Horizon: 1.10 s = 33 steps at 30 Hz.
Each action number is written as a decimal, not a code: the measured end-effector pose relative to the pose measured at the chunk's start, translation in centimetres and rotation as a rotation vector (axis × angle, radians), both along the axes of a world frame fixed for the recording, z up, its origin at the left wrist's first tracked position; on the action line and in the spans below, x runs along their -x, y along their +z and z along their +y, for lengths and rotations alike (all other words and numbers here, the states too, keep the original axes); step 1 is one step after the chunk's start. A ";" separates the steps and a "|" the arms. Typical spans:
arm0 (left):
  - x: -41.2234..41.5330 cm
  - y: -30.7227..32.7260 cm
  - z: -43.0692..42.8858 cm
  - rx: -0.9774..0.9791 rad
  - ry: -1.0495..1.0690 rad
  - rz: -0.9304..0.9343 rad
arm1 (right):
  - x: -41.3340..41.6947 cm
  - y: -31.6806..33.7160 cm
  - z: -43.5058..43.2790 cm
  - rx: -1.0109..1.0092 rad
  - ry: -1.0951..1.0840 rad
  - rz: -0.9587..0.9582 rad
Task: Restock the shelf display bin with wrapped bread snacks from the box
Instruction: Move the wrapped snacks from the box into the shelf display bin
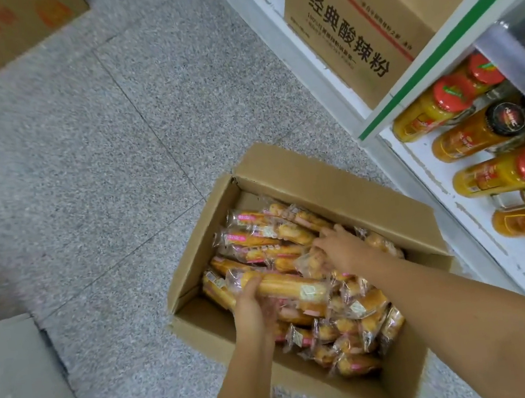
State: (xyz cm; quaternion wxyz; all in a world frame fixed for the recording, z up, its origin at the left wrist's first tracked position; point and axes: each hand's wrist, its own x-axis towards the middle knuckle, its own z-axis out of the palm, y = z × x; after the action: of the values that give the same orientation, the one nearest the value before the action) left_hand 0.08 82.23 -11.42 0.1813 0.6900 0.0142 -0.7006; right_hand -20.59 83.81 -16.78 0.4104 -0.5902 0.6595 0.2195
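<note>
An open cardboard box [335, 187] stands on the floor, filled with several long wrapped bread snacks [259, 238] in clear wrappers with pink print. My left hand [250, 305] reaches into the box and grips one long wrapped bread [294, 288] lying on top of the pile. My right hand [338, 247] is deeper in the box, fingers curled round another wrapped bread snack [310, 260] near the middle. The shelf display bin is not in view.
A white shelf with a green edge strip [435, 58] stands at right, holding orange juice bottles [494, 175]. A printed carton [359, 30] sits on the lowest shelf. More cartons lie at top left [0, 35] and bottom left [17, 384] on the grey speckled floor.
</note>
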 end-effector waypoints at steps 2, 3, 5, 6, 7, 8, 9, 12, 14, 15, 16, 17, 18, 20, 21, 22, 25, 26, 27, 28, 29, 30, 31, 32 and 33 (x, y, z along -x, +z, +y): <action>-0.6 0.6 -0.7 0.042 0.102 0.090 | -0.6 0.1 0.5 0.100 -0.048 -0.020; -1.0 0.9 -0.9 0.063 0.143 0.138 | -0.9 0.4 0.8 0.173 -0.095 -0.040; -1.4 2.2 -1.2 0.084 0.216 0.246 | -1.2 2.5 1.0 0.322 -0.259 -0.124; -1.6 3.0 -1.3 0.076 0.237 0.289 | -1.3 4.0 0.8 0.377 -0.364 -0.181; -1.8 4.1 -1.5 0.078 0.230 0.323 | -1.5 5.9 0.5 0.419 -0.454 -0.239; -1.8 5.2 -1.6 0.084 0.213 0.349 | -1.7 8.0 0.2 0.441 -0.526 -0.296; -1.8 6.1 -1.5 0.097 0.173 0.354 | -1.9 10.1 -0.1 0.445 -0.600 -0.362; -1.2 9.4 -1.1 0.126 0.015 0.308 | -2.3 16.3 -0.9 0.447 -0.878 -0.566; -1.0 12.1 -0.9 0.135 -0.039 0.327 | -2.2 20.4 -1.3 0.460 -1.095 -0.697; -0.7 13.8 -0.9 0.142 -0.065 0.341 | -2.0 22.5 -1.4 0.459 -1.199 -0.769; -0.3 15.7 -1.0 0.159 -0.081 0.336 | -1.7 24.6 -1.3 0.450 -1.273 -0.821; 0.1 17.5 -1.2 0.183 -0.104 0.323 | -1.4 26.6 -1.2 0.431 -1.323 -0.868; 0.5 19.2 -1.4 0.201 -0.114 0.315 | -1.2 28.6 -1.0 0.409 -1.363 -0.918; 1.3 22.7 -1.9 0.197 -0.128 0.292 | -0.8 32.3 -0.4 0.386 -1.455 -1.019; 1.6 24.1 -2.3 0.194 -0.134 0.271 | -0.6 34.3 -0.1 0.396 -1.475 -1.034; 2.0 25.7 -2.7 0.201 -0.148 0.246 | -0.4 36.1 0.3 0.415 -1.464 -1.021; 3.5 30.2 -3.8 0.244 -0.157 0.149 | 0.4 42.0 1.7 0.464 -1.471 -0.984; 4.0 32.0 -4.1 0.280 -0.180 0.132 | 0.7 43.8 2.3 0.482 -1.499 -0.988; 4.6 33.4 -4.5 0.327 -0.209 0.142 | 1.0 45.6 2.9 0.497 -1.540 -1.003; 5.3 35.0 -4.8 0.363 -0.230 0.150 | 1.3 47.4 3.5 0.515 -1.579 -1.017; 6.0 36.3 -5.0 0.391 -0.246 0.147 | 1.6 49.2 4.0 0.536 -1.615 -1.036; 6.7 38.1 -5.1 0.427 -0.264 0.134 | 1.8 50.9 4.5 0.564 -1.645 -1.056; 7.5 40.0 -5.0 0.468 -0.277 0.117 | 2.0 52.6 5.1 0.598 -1.678 -1.073; 8.2 42.4 -4.9 0.507 -0.286 0.106 | 2.2 54.3 5.6 0.636 -1.704 -1.075; 8.9 44.4 -4.8 0.537 -0.292 0.114 | 2.3 55.9 6.2 0.673 -1.722 -1.048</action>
State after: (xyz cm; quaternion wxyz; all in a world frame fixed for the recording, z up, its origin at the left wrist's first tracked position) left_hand -8.77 77.42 32.94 0.2537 0.5716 -0.2604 -0.7356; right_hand -22.92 89.96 39.13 0.4761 -0.0284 0.6226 -0.6203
